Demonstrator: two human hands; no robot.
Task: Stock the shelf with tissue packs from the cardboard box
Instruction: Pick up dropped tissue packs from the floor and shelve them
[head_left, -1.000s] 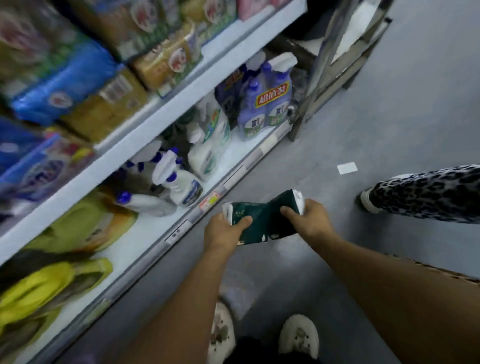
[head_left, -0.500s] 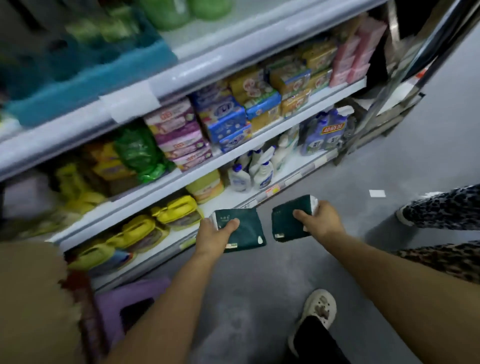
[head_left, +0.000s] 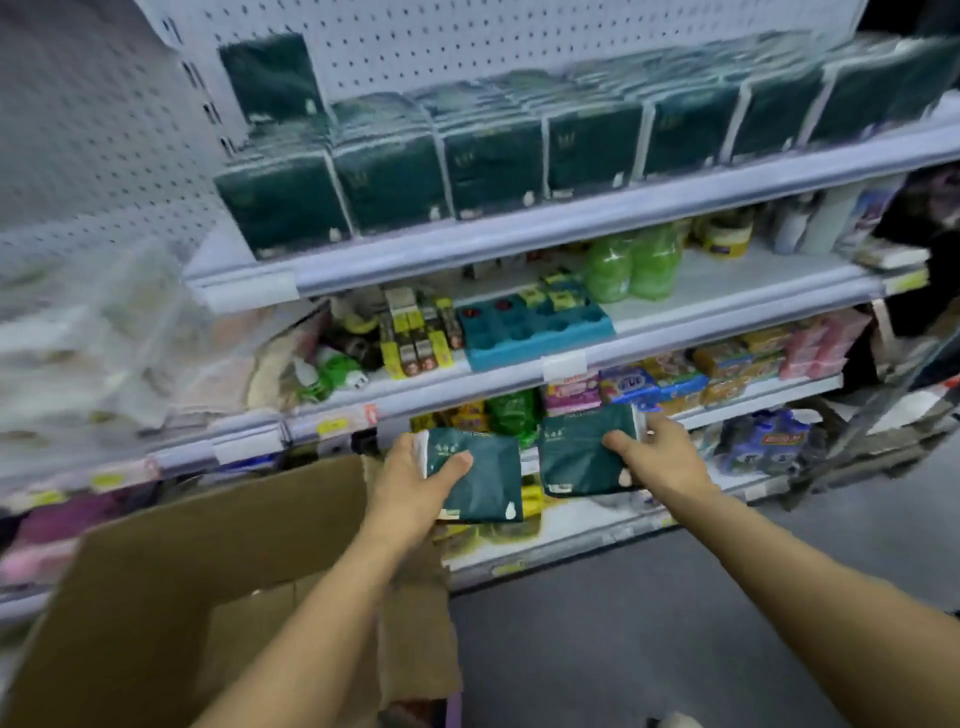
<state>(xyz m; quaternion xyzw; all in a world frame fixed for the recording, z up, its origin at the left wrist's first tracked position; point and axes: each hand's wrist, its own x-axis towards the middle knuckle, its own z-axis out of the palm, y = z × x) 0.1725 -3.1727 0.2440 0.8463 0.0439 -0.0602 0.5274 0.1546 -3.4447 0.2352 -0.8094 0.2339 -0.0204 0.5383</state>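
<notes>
Green soft packs (head_left: 480, 480) in each hand (head_left: 410, 475).

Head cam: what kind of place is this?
Most likely a small retail shop aisle: tiered shelves with price-label strips, a pegboard back panel, and a row of dark green tissue packs above mixed household goods.

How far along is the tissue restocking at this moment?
Done: the top shelf already carries a row of green tissue packs. In hand: left hand and right hand each grip one pack. Left: shelving these two; the cardboard box interior isn't visible.
</notes>
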